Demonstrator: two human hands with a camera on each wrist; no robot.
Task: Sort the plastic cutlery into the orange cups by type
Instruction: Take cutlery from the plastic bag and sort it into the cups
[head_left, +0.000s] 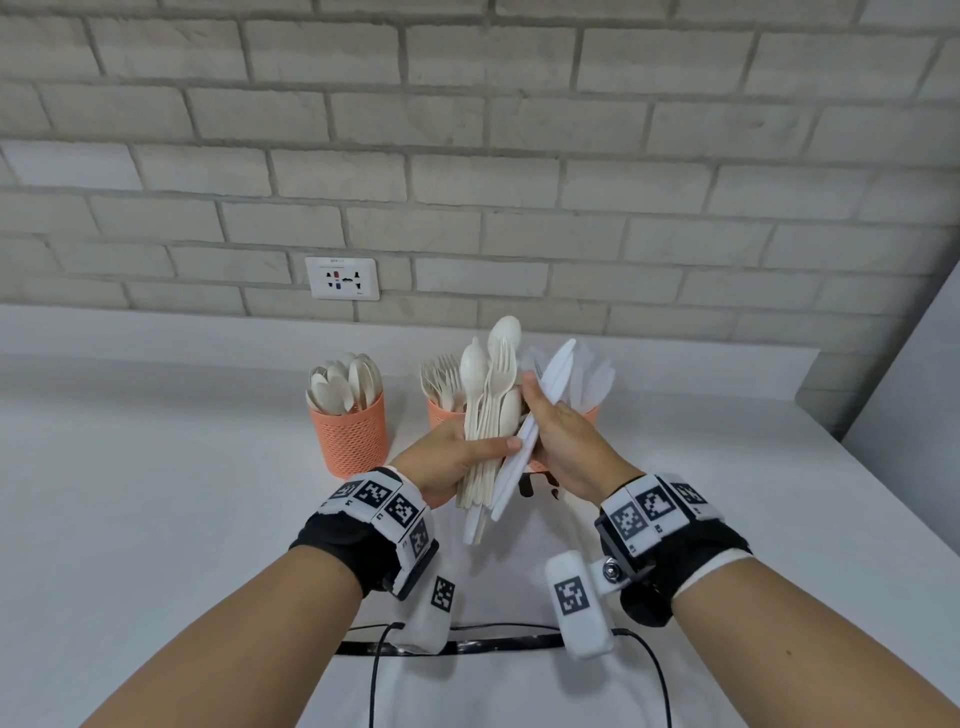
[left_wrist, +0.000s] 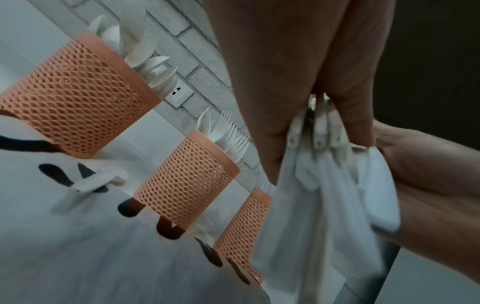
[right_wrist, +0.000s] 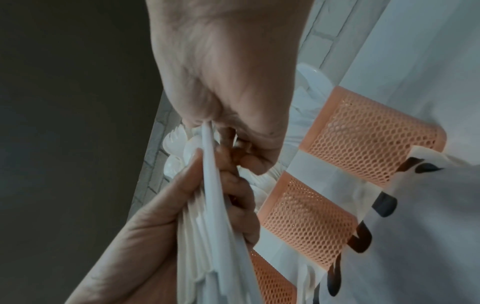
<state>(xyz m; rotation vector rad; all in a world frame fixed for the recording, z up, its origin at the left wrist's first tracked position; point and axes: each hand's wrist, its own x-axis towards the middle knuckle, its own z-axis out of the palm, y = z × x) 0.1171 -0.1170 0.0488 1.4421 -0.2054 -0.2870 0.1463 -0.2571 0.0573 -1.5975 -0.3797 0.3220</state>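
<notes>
Mixed cutlery bundle, held above tabletop (head_left: 156, 493).
Left hand (head_left: 447, 457) clasped the cutlery bundle (head_left: 491, 415); right hand (head_left: 566, 441) pinched one white knife (head_left: 540, 415) beside three orange cups (head_left: 353, 436).

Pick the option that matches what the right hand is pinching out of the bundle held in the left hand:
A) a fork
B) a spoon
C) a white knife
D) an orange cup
C: the right hand pinches a white knife, its serrated blade pointing up and away, drawing it from the bundle of spoons and forks gripped by the left hand.
</notes>
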